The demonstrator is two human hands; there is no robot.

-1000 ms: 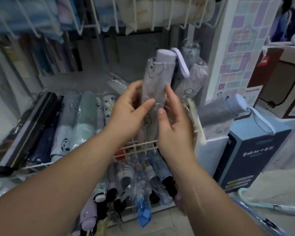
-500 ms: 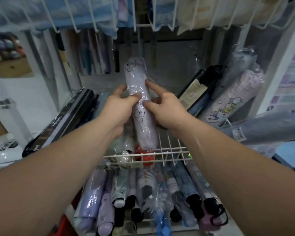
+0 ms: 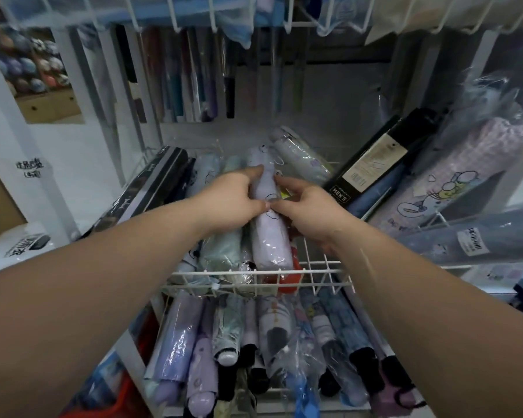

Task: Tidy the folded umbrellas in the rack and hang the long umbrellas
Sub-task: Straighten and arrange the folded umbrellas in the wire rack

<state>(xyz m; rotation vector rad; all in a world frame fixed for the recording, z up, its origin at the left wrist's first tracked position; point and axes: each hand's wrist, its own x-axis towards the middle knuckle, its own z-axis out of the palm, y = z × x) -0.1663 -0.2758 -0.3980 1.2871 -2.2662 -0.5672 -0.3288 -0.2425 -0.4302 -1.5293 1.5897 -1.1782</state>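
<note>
A lilac folded umbrella [image 3: 269, 233], cartoon-printed and sleeved in clear plastic, lay in the wire rack [image 3: 254, 271]; left hand [image 3: 236, 200] and right hand [image 3: 310, 211] gripped it with curled fingers.

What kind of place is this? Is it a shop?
Most likely a shop's umbrella section. Plastic-wrapped folded umbrellas fill white wire racks, one grey-blue umbrella carries a barcode sticker, and long umbrellas hang along the back.
</note>
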